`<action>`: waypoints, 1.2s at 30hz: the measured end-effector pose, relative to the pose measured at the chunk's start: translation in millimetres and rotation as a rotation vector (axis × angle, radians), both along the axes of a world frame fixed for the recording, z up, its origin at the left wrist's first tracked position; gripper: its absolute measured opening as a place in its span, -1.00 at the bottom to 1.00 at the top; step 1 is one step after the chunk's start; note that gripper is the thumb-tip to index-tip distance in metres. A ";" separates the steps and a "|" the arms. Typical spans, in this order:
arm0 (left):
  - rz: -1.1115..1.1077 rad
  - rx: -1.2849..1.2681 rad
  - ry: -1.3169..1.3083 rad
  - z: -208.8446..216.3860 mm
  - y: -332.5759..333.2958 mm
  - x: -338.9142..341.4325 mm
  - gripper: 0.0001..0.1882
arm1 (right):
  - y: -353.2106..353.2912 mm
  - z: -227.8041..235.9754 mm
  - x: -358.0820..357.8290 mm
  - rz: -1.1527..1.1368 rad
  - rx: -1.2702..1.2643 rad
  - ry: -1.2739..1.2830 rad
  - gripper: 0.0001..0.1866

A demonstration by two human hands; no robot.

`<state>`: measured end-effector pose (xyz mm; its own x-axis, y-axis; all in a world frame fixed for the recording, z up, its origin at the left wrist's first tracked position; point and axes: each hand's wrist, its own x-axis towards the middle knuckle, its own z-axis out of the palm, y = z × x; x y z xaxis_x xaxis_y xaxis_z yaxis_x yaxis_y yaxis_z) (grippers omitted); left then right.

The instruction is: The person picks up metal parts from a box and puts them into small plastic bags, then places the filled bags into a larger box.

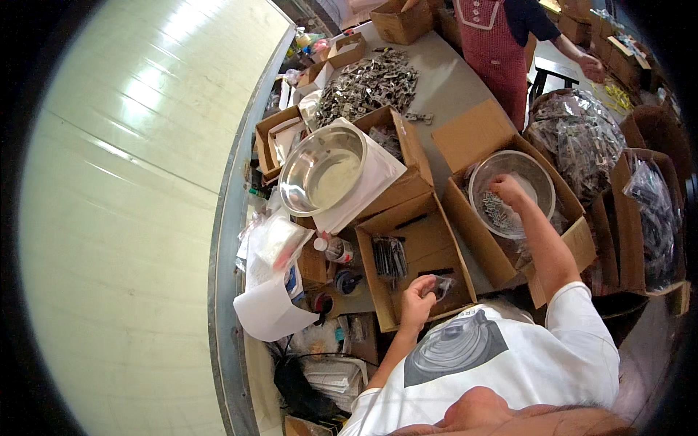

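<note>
Between the fingers of my left hand [416,301] is a small clear plastic bag [443,289], held over the near side of an open cardboard box [436,218]. A bundle of dark flat strips [390,257] lies inside that box. My right hand [509,190] reaches into a clear plastic basin [550,190], its fingers curled down at a heap of small silvery screws [496,212]. Its fingertips are partly hidden, so what they pinch is too small to make out. The basin rests in another open cardboard box [476,127].
A steel bowl [302,171] sits on white sheets beyond the left box. Behind it, metal parts [371,83] are piled on the grey table [443,76]. Filled plastic bags [582,142] crowd the right. A bottle [336,249] stands left. Across the table is a person in a red apron [494,54].
</note>
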<state>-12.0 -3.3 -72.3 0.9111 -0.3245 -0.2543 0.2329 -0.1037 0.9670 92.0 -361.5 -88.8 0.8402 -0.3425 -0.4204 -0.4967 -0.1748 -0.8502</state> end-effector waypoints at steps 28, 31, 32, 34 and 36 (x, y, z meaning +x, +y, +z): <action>-0.029 0.018 -0.014 -8.8 -1.5 -1.6 -0.58 | 25.6 15.4 -31.1 0.266 1.137 -0.213 -0.82; -0.030 0.025 -0.006 3.3 -8.8 1.1 -0.58 | 76.2 43.4 -45.2 0.360 1.351 -0.234 -0.74; -0.047 0.054 -0.030 1.3 -9.7 2.9 -0.58 | 93.0 47.8 -48.5 0.381 1.429 -0.229 -0.71; -0.077 0.088 -0.069 -2.0 -12.0 4.3 -0.58 | 124.2 50.3 -56.4 0.234 1.463 -0.138 -0.66; -0.087 0.105 -0.106 0.5 -11.6 3.5 -0.57 | 152.4 53.0 -65.6 0.268 1.503 -0.122 -0.57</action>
